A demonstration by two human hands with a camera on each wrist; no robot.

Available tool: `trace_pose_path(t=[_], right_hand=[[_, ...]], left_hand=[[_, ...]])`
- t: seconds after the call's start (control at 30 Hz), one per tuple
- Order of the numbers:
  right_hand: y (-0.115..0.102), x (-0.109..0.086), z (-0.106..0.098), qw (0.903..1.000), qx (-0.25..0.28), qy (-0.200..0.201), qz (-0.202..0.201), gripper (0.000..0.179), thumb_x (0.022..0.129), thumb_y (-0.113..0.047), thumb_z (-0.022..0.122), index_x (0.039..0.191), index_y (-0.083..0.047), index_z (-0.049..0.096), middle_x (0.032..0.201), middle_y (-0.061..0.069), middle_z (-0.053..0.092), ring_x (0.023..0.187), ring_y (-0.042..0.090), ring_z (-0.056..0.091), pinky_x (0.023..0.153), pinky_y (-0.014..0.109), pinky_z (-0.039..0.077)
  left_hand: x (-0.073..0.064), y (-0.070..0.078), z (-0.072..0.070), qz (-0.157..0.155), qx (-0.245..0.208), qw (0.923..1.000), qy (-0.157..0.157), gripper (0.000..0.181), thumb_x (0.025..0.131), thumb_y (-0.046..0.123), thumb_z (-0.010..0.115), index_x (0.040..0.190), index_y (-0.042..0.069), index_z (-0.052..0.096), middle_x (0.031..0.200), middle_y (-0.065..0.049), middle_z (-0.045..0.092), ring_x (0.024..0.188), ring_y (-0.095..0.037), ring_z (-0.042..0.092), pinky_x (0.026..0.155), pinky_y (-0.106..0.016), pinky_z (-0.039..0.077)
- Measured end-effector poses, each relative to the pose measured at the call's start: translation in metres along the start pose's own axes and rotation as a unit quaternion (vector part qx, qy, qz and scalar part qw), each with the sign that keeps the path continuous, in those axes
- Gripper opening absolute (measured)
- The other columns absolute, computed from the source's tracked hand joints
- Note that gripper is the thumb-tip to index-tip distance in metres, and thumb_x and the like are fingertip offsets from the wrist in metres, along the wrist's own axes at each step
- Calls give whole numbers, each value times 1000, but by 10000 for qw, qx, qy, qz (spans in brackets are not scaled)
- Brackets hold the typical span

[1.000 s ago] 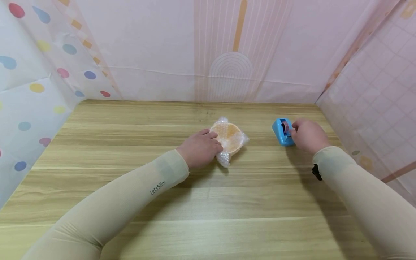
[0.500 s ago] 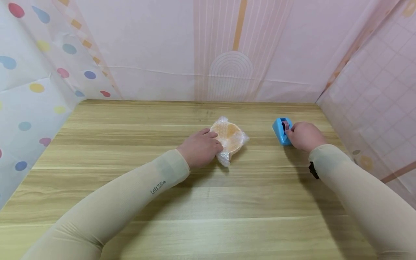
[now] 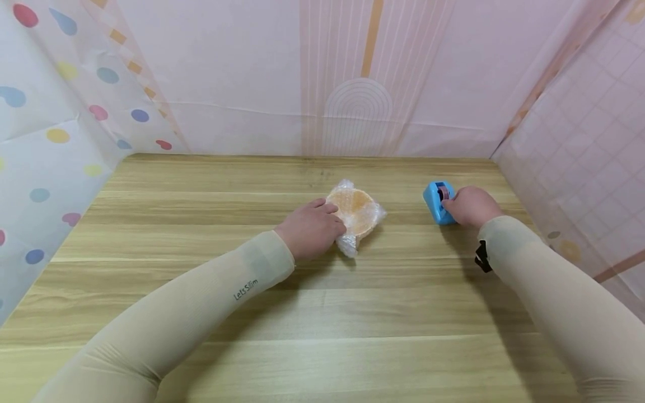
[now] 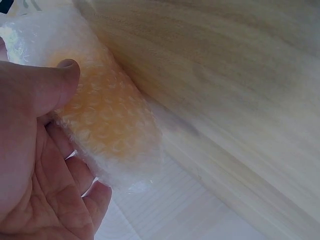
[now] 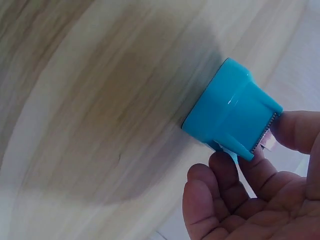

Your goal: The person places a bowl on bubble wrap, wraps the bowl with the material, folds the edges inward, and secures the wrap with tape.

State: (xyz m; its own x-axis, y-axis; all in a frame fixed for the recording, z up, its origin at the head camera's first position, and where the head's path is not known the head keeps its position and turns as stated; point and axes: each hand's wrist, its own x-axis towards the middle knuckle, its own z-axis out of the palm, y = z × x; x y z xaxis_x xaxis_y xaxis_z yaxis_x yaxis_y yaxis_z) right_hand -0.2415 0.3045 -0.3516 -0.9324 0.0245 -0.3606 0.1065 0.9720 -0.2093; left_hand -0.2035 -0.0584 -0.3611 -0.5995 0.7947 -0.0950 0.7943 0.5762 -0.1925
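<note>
A round orange bowl (image 3: 359,211) wrapped in bubble wrap sits at the middle of the table. My left hand (image 3: 313,228) holds it by its left side. In the left wrist view, the thumb lies along the bubble wrap (image 4: 107,115) and the other fingers curl at the opposite side. Toward the right stands a blue tape dispenser (image 3: 438,202) with a roll of tape (image 3: 444,193) in it. My right hand (image 3: 472,207) is at its front end. Seen from the right wrist, thumb and forefinger pinch the tape end (image 5: 268,140) right by the serrated cutter (image 5: 264,132).
The wood-grain table (image 3: 322,330) runs back to a pale pink patterned curtain (image 3: 242,67). More patterned sheeting hangs along the left and right sides. Both forearms wear beige sleeves, the right one with a black strap (image 3: 482,257) at the wrist.
My right hand has shifted slightly left onto the front of the tape dispenser, its thumb and forefinger closing there. The left hand and the wrapped bowl have stayed in place.
</note>
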Motion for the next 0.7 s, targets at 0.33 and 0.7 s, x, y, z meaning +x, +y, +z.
trace_pose_path(t=[0.33,0.7], right_hand=[[-1,2,-1,9999,90,-82,53,45,110,-36,43,75,-8,49,75,7,48,78,27,54,77,40,47],[-6,1,-3,9988,304,-300,231,44,111,-34,45,79,-4,53,64,3,56,62,19,60,62,30,46]], left_hand=[[0,2,-3,-32,11,10000,-72,25,107,13,53,115,19,76,126,6,77,129,-25,60,125,-49,40],[0,3,-4,-27,57,9999,-85,26,108,13,53,117,19,76,125,6,77,126,-24,61,123,-48,41]])
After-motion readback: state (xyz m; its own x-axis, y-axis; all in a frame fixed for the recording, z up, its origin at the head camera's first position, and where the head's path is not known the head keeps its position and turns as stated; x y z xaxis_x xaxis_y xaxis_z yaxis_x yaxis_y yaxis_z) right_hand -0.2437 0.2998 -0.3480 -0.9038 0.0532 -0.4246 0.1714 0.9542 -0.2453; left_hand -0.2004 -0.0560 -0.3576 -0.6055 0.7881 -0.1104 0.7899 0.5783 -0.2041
